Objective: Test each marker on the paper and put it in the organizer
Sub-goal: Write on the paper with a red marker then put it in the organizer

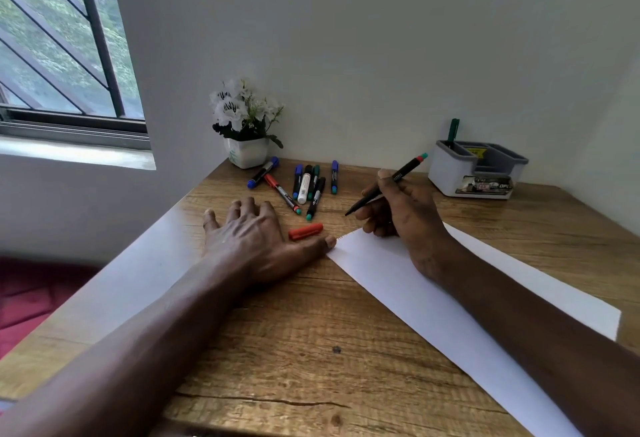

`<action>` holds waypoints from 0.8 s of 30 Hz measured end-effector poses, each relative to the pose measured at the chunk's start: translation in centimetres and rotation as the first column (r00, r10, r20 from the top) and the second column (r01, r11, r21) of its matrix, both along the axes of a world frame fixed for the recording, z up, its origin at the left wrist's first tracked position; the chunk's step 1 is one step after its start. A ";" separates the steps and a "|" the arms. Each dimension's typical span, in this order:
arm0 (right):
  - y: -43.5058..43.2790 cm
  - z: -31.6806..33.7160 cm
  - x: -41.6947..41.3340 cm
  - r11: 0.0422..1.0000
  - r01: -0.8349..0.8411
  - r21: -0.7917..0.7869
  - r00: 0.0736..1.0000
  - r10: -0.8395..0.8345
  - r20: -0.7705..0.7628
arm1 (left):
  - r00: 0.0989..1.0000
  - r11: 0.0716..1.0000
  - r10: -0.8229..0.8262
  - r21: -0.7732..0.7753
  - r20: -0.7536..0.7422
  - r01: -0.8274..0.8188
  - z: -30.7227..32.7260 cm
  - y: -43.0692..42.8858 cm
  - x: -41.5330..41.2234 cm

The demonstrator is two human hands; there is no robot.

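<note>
My right hand grips an uncapped black marker with a red and teal end, its tip hovering just past the far corner of the white paper. My left hand lies flat on the wooden desk, fingers spread, thumb touching the paper's corner. A loose red cap lies beside that thumb. Several capped markers lie in a cluster further back. The white and grey organizer stands at the back right with one green marker upright in it.
A white pot of artificial flowers stands in the back left corner against the wall. A window is at the far left. The desk's left edge drops off toward a red surface below.
</note>
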State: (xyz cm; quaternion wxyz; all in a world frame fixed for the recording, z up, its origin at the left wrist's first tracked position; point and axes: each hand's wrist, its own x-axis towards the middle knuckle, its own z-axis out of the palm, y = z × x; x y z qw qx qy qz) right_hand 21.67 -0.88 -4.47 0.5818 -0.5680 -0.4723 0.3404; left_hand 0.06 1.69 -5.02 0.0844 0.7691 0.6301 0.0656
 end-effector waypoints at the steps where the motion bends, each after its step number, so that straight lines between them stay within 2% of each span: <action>1: -0.1 0.0 0.0 1.000 -0.006 0.002 1.000 0.006 0.016 | 1.000 1.000 -0.006 -0.008 -0.003 0.006 0.0 0.1 0.1; 7: -1.3 0.8 -0.1 0.992 -0.126 0.016 0.983 0.122 0.140 | 1.000 1.000 -0.012 -0.022 -0.001 0.012 -0.3 0.5 0.0; 11: -2.0 1.0 -0.2 0.974 -0.191 -0.126 0.975 0.203 0.094 | 1.000 1.000 -0.013 -0.023 -0.004 0.012 -0.2 0.6 0.1; 15: -2.0 0.9 -0.3 0.955 -0.226 -0.195 0.949 0.261 0.178 | 1.000 0.999 -0.017 -0.032 -0.020 0.016 -0.3 0.9 0.1; 20: -1.7 0.9 -0.4 0.951 -0.238 -0.196 0.923 0.284 0.259 | 0.999 0.999 -0.026 -0.038 -0.034 0.025 -0.2 1.0 0.2; 24: -1.5 0.0 -0.8 0.983 -0.165 -0.086 0.901 0.186 0.392 | 0.999 0.998 -0.034 -0.053 -0.040 0.032 -0.2 1.0 0.2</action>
